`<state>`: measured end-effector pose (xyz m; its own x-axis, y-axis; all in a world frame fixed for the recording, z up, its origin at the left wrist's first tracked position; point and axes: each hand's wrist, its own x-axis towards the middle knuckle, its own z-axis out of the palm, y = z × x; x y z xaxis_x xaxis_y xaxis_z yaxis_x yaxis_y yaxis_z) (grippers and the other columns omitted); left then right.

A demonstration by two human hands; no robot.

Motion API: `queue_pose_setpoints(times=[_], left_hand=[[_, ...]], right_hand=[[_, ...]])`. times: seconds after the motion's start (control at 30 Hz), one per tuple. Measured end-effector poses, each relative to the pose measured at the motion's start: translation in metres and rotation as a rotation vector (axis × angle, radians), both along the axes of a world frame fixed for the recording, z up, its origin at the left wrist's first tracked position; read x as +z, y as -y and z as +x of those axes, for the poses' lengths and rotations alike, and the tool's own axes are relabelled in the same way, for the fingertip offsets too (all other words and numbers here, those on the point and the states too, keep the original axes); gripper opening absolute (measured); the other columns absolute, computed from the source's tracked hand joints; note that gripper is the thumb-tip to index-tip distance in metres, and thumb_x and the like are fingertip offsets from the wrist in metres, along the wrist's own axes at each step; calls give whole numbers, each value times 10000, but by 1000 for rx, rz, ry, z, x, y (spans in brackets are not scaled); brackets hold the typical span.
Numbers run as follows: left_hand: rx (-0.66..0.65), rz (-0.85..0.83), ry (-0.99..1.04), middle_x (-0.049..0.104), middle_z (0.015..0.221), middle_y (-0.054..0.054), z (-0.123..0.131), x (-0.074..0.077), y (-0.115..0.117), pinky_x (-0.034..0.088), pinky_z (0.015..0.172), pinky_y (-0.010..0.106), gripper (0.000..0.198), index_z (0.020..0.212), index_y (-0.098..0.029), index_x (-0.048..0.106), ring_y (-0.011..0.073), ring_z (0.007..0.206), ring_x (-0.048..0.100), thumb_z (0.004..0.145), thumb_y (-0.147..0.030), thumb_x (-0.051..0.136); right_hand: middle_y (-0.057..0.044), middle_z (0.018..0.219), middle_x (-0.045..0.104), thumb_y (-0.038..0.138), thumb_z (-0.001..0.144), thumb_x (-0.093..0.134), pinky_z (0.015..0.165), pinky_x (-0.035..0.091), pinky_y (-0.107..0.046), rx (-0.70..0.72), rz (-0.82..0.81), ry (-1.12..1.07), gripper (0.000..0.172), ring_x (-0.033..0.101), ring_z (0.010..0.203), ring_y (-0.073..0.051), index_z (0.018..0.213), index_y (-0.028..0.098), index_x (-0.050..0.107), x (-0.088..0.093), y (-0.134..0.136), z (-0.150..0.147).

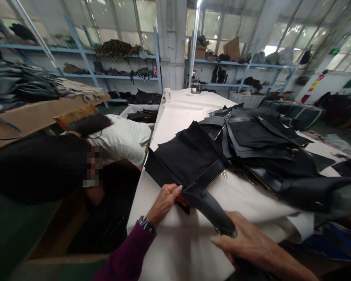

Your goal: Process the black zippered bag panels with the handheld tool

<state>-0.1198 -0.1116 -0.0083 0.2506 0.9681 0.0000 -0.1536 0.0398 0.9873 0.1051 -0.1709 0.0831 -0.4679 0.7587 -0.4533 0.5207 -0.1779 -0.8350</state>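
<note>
Black leather panel [187, 164] pinched by left hand [163, 203] and right hand [251, 242], grips narrow; leather pile [260, 136] alongside on white bench [178, 249]; co-worker [119, 140] bent nearby.

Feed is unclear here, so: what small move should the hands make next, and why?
Probably lower the black leather bag panel flat onto the white-covered table: the left hand and right hand lift its near edge, its far part already lies on the cover, and the pile of black leather pieces sits beside it.
</note>
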Motion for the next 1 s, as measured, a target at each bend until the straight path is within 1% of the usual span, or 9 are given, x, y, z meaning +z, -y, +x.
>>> queue_pose_setpoints(times=[0.17, 0.3, 0.4, 0.5, 0.63, 0.77, 0.83, 0.9, 1.0], left_hand=[[-77, 19, -38, 711, 689, 78, 1, 3, 2, 528, 630, 288, 403, 736, -126, 657, 193, 630, 663, 897, -448, 475], [-39, -9, -50, 706, 668, 77, 4, 2, 1, 527, 611, 277, 385, 710, -140, 604, 188, 622, 670, 889, -460, 487], [-10, -31, -41, 692, 635, 65, 5, -2, 0, 519, 568, 265, 364, 724, -147, 564, 180, 587, 662, 871, -476, 511], [35, -35, -44, 665, 593, 39, 6, -9, 1, 514, 546, 253, 353, 720, -152, 532, 164, 549, 642, 859, -476, 528], [175, -59, 1, 614, 562, -21, 6, -18, -3, 507, 506, 229, 322, 743, -157, 524, 127, 491, 598, 837, -462, 564], [239, -87, 63, 641, 634, 1, 7, -15, -4, 515, 527, 233, 327, 743, -149, 534, 132, 549, 619, 806, -462, 601], [269, -108, 51, 663, 666, 34, 12, -10, 5, 511, 546, 236, 356, 753, -133, 560, 145, 578, 633, 791, -484, 610], [295, -164, 28, 691, 717, 79, 23, -5, 24, 509, 568, 252, 415, 790, -116, 593, 165, 601, 645, 784, -530, 598], [216, -199, 45, 712, 831, 128, 48, -3, 61, 520, 676, 300, 508, 855, -107, 644, 214, 717, 666, 768, -602, 577]], right_hand=[[39, 496, 552, 349, 820, 585, 417, 397, -184, -2, 67, -117, 226, 499, 418, -91, 734, 151, 517, -6, -15, -2], [41, 529, 551, 356, 821, 602, 414, 437, -193, -74, 78, -106, 233, 516, 418, -95, 756, 157, 500, -7, -23, -2], [48, 511, 545, 327, 820, 601, 406, 439, -196, -85, 113, -96, 203, 508, 409, -96, 766, 162, 495, -8, -22, -3], [55, 497, 539, 291, 824, 580, 407, 427, -188, -91, 115, -112, 161, 499, 408, -90, 776, 166, 492, -8, -14, -3], [69, 484, 521, 252, 796, 579, 411, 405, -169, -89, 91, -50, 120, 492, 419, -84, 821, 167, 498, -1, 6, 0], [66, 574, 532, 230, 745, 617, 419, 404, -158, -130, 82, 1, 165, 536, 479, -93, 867, 169, 523, 2, 31, 10], [69, 593, 516, 245, 752, 618, 412, 399, -157, -158, 108, -10, 196, 529, 478, -89, 902, 163, 523, 1, 37, 13], [69, 596, 506, 263, 760, 609, 389, 388, -160, -183, 138, -11, 214, 516, 450, -85, 916, 155, 510, 0, 37, 12], [49, 631, 526, 243, 733, 614, 388, 401, -178, -200, 229, -27, 197, 532, 460, -97, 868, 153, 503, -1, 30, 1]])
